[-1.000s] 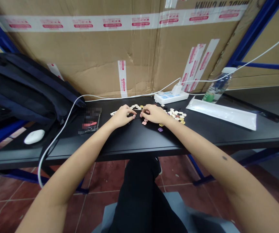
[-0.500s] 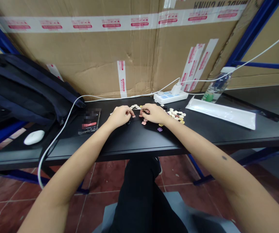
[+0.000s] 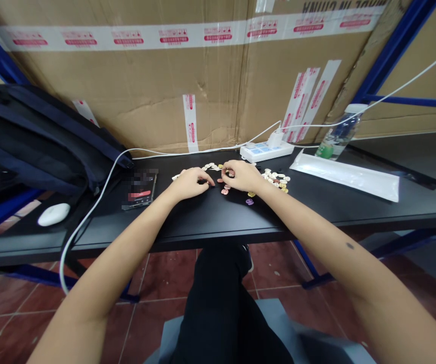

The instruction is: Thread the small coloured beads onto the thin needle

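Both of my hands rest on a black table among small coloured beads. My left hand lies knuckles up, its fingers curled and pinched together at the tips on something too small to make out. My right hand sits a little to the right, fingers bent and pinched near a pink bead. A pile of white, yellow and pink beads lies just right of that hand. A purple bead lies alone nearer to me. A short row of pale beads shows beyond the fingers.
A phone lies left of my hands, a white mouse farther left, a dark backpack behind them. A white power strip with cables, a plastic bottle and a long clear bag stand at the right. Cardboard boxes close the back.
My left hand's fingers have shifted slightly, curling and then reaching toward the right hand again. The right hand has barely moved. The beads lie as before.
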A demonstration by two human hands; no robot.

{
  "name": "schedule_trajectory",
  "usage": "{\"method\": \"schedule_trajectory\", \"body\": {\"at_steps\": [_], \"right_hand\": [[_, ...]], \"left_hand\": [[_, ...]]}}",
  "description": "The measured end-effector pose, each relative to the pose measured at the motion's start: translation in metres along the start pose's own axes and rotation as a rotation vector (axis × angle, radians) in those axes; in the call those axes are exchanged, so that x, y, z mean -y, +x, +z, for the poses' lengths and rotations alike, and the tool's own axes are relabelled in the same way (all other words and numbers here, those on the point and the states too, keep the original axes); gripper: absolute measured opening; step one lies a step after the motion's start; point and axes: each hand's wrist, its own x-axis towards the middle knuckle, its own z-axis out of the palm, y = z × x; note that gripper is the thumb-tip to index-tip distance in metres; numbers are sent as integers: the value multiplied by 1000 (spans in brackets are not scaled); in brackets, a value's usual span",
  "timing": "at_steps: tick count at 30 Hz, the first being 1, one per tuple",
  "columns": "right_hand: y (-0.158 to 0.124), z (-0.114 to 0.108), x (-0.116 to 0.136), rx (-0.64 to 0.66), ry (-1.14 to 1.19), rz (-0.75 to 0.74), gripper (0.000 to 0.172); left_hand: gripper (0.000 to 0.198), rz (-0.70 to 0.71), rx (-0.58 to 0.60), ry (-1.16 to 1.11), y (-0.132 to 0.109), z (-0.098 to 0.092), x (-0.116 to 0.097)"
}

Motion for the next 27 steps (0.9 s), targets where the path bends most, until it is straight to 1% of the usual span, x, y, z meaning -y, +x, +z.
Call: {"method": "schedule_trajectory", "body": {"at_steps": [6,14,18,21,24,27], "right_hand": [[0,0,1,-26,-15,33,17],[1,1,-2,-24,-24,39,20],[1,0,-2,-26,-26,34,21],[1,-1,-1,-18,-22,43,21],[1,-1,-1,-15,-13,53,22],[1,-1,0,-21,-14,53,23]], "left_hand": [[27,-27,1,1,1,3,5],[28,-71,24,64,2,2,3],[26,-90,30,46,1,1,1],[24,-88,13,42,1,-1,-1],[22,-87,-18,87,1,-3,-2],[22,-90,-15,127,1,-4,-3]]}}
